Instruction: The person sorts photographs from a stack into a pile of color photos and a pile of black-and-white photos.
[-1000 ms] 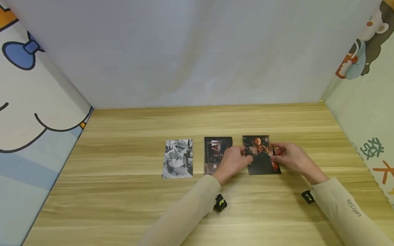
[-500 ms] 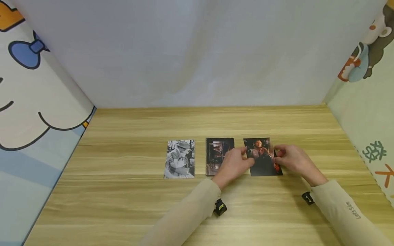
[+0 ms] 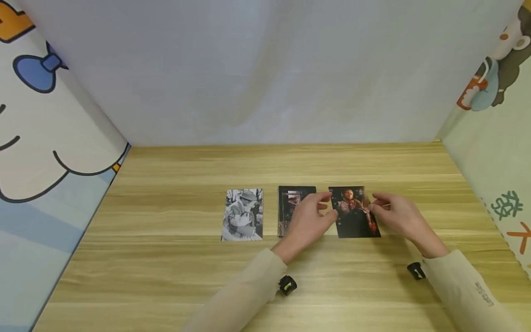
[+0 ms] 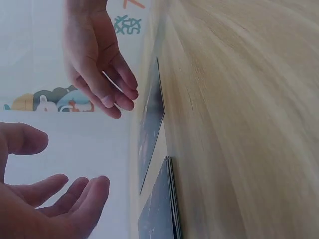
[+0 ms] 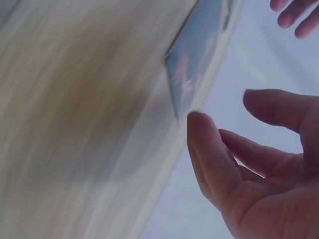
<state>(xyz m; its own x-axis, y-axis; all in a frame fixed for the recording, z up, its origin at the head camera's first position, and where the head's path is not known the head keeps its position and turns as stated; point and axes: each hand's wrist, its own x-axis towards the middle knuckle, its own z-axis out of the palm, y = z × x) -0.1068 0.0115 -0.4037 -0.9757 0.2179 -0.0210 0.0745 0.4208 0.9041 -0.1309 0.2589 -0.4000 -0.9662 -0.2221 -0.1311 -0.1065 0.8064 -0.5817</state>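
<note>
A dark photo card point(image 3: 354, 223) with two figures lies flat on the wooden table, between both hands. My left hand point(image 3: 308, 219) hovers by its left edge, over part of a dark photo stack point(image 3: 286, 203); thumb and fingers are parted and hold nothing. By the card's right edge is my right hand point(image 3: 399, 214), fingers loosely bent, and the right wrist view shows a gap between its thumb and fingers. In the left wrist view the stack point(image 4: 157, 211) shows several layered edges. Further left lies a black-and-white photo point(image 3: 242, 216) of a person in a hat.
The wood-grain table point(image 3: 166, 276) meets a pale back wall point(image 3: 265, 74). Cartoon-printed panels stand at the left point(image 3: 45, 133) and right point(image 3: 493, 152) sides. Black straps sit at both wrists.
Both hands have let go of the dark photo card's edges and drawn slightly apart, the left one to the left. The card stays in place; the view has shifted a little.
</note>
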